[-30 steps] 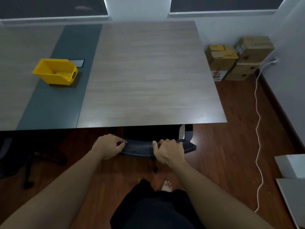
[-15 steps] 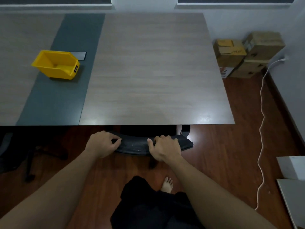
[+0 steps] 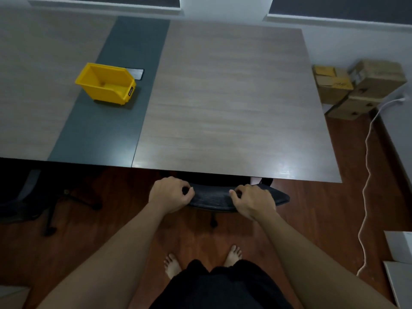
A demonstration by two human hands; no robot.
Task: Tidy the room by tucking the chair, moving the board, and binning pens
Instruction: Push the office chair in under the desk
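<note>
Both hands are on the top edge of the chair (image 3: 214, 198) back. Left hand (image 3: 170, 194) is curled over its left end, right hand (image 3: 253, 200) clamped over the right part, the two well apart. The seat is under the bench (image 3: 234, 103) near edge, hidden from here; only the backrest top and one caster show, so the chair looks nearly tucked.

To finish well, I'd push straight toward the bench with even force from both hands so the chair doesn't yaw on its casters. Stop when the backrest reaches the near edge, and keep knuckles clear of it, since they sit just beside it. Bare feet are just behind the base, so no sudden pull back.

- A white part shows under the near edge, right of the chair. Possibly a bench leg or an armrest, cannot tell. It could catch if the chair drifts right.
- Second chair (image 3: 26, 197) is under the bench toward the near-left corner, well apart, no clash.
- White cable (image 3: 365, 175) trails on the floor off the bench's right edge, clear of the casters.
- Boxes (image 3: 356, 88) are stacked on the floor past the far-right corner.
- Yellow bin (image 3: 107, 84) sits on the bench's dark strip, left of centre, looks empty, and is probably for the pens. A small dark plate lies just behind it.
- No board or pens in view.
</note>
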